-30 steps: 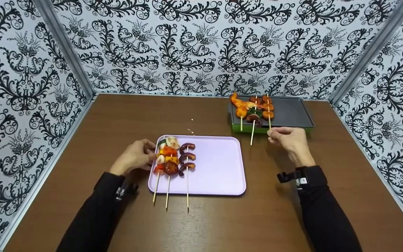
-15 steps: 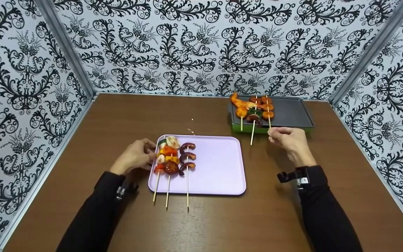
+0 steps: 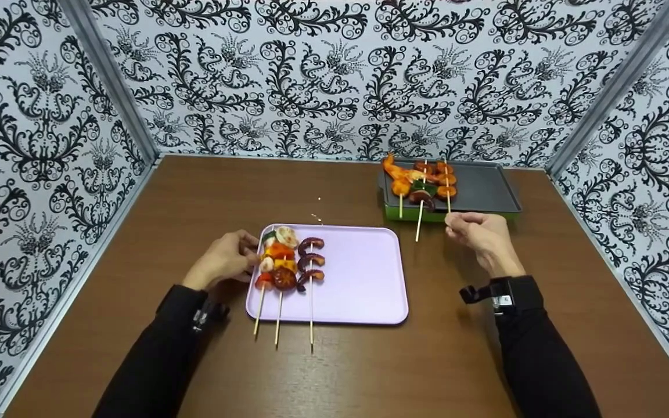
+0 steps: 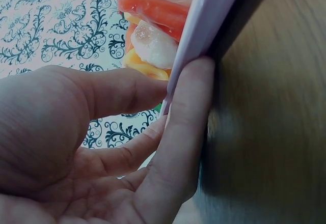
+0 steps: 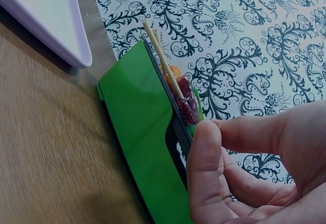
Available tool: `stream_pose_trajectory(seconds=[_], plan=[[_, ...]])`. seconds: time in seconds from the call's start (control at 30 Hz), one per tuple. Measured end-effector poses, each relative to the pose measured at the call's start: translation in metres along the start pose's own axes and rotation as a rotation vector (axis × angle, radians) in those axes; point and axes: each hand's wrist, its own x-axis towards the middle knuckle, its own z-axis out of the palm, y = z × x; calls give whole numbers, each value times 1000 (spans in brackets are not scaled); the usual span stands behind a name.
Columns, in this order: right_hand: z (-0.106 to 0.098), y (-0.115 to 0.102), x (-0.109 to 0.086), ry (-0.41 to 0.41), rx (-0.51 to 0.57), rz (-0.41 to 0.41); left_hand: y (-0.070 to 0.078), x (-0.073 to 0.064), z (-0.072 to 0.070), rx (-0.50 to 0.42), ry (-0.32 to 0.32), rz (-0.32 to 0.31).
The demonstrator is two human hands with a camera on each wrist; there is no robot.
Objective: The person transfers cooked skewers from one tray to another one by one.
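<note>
My left hand (image 3: 226, 259) pinches the left edge of a lilac tray (image 3: 363, 273), thumb over the rim and fingers under it in the left wrist view. Along the tray's left side lie two mixed vegetable skewers (image 3: 281, 266) and an octopus-tentacle skewer (image 3: 312, 260), sticks overhanging the front rim. At the back right my right hand (image 3: 481, 235) pinches the stick end of a skewer of round orange slices (image 3: 446, 181), which lies on a grill (image 3: 479, 186). To its left on the grill are a mixed skewer (image 3: 423, 188) and a shrimp skewer (image 3: 399, 180).
The grill has a dark grey top and a green base (image 5: 137, 112), and stands near the patterned back wall (image 3: 334, 75). Small pale specks (image 3: 317, 217) lie on the brown table (image 3: 241, 191) behind the tray. Patterned walls also enclose both sides.
The orange-slice skewer and the right hand have shifted very slightly. The left hand and the tray have stayed in place.
</note>
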Motion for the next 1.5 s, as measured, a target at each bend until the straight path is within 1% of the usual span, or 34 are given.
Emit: stream_pose_trajectory(seconds=[0.23,0.53,0.67,0.8,1.17,1.37,1.5], plan=[[-1,1,1,10,50,-3,-1,-1,0,21,8,-5],[-2,-1,-1,-7,46,3,0,-1,0,28,7,-10],[0,-1,-3,-19,69,-44,-1,-1,0,22,4,-11],[3,-3,-5,-29,91,-94,-1,-1,1,26,0,-7],[15,-14,-21,-97,82,-115,0,1,-1,16,1,-4],[26,-17,-29,-135,74,-140,1,0,-1,19,0,-8],[34,-17,-34,-155,56,-139,1,-1,-1,20,-1,-11]])
